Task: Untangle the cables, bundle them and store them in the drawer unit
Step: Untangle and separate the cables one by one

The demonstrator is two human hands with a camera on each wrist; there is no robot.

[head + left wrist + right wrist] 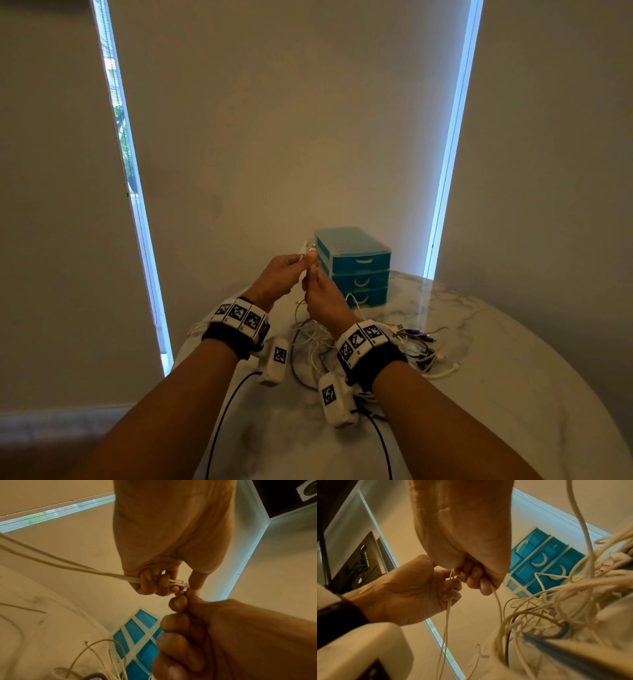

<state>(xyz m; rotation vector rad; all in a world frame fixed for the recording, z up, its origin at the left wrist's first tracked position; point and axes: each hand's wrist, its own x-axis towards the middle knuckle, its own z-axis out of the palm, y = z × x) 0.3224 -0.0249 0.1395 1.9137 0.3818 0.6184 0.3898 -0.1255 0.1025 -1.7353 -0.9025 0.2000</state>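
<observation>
Both hands are raised above the table in front of the blue three-drawer unit (356, 270). My left hand (300, 262) curls its fingers round doubled strands of a white cable (68, 563), whose plug ends (304, 247) stick up past the fingertips. My right hand (313, 271) meets it from the right and pinches the same cable just beside the left fingers (159, 584). More of that white cable (496, 601) runs down from the right hand's curled fingers (483, 586) into the tangle of cables (313, 342) on the table below.
The round marble table (496, 394) carries a second pile of white and dark cables (419, 344) to the right of my right wrist. All three drawers of the unit are closed. Blinds and bright window strips stand behind the table.
</observation>
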